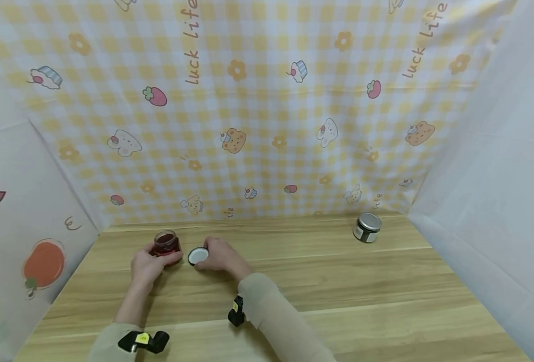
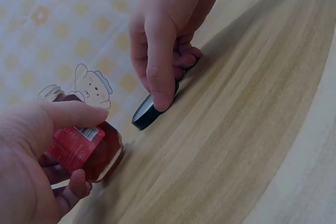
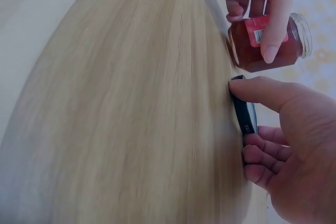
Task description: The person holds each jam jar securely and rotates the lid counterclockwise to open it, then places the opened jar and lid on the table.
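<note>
Grips an open jar (image 1: 169, 246) in the left hand (image 1: 146, 266), thumb laid across the front and fingers curled round the far side; pinches a lid (image 1: 198, 256) in the right hand (image 1: 220, 255), thumb on one edge and fingertips on the opposite one; leaves a small gap between the two hands. Has the jar upright or nearly so at the left of the wooden table (image 1: 294, 261), toward the back, just beside the lid; cannot tell whether the base rests fully on the wood. Shows clear, faceted glass with a ridged neck, bare mouth turned up; looks dark red inside, lighter and more amber toward the base in the left wrist view; bears a red label (image 2: 79, 148) with small pale print and a barcode (image 2: 86, 131), partly covered by the thumb. Has the lid low over the wood, white inside facing up, dark rim around it. Shows well apart, at the right rear, a second jar (image 1: 367, 229) with silvery top, dark body and pale patches; is backed by a yellow-checked cloth (image 1: 262, 105).
</note>
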`<state>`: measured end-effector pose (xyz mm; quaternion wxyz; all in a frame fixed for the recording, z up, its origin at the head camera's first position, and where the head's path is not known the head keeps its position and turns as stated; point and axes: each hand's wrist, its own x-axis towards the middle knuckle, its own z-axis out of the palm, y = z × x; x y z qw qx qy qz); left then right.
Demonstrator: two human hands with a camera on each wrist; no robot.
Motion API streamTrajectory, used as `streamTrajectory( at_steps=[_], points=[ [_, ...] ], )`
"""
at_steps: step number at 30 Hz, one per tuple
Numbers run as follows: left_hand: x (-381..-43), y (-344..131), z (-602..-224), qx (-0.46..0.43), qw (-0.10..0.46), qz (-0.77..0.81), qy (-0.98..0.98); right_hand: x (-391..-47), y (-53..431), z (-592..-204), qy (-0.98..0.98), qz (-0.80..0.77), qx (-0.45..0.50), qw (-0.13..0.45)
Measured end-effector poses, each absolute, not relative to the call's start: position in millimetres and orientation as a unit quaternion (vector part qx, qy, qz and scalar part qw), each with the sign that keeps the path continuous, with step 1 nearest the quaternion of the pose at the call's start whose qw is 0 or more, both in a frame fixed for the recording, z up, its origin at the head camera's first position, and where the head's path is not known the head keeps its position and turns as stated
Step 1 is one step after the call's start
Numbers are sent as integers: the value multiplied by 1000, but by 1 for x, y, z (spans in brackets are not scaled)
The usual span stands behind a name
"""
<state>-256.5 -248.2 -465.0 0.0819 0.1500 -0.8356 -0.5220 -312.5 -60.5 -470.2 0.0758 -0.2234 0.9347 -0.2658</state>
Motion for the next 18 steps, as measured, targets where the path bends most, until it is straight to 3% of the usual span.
streamTrajectory(
  at_steps=[18],
  points=[
    [-262, -256, -471, 163, 104, -527, -827, -316, -85, -472, 947, -260, -169, 79]
  ],
)
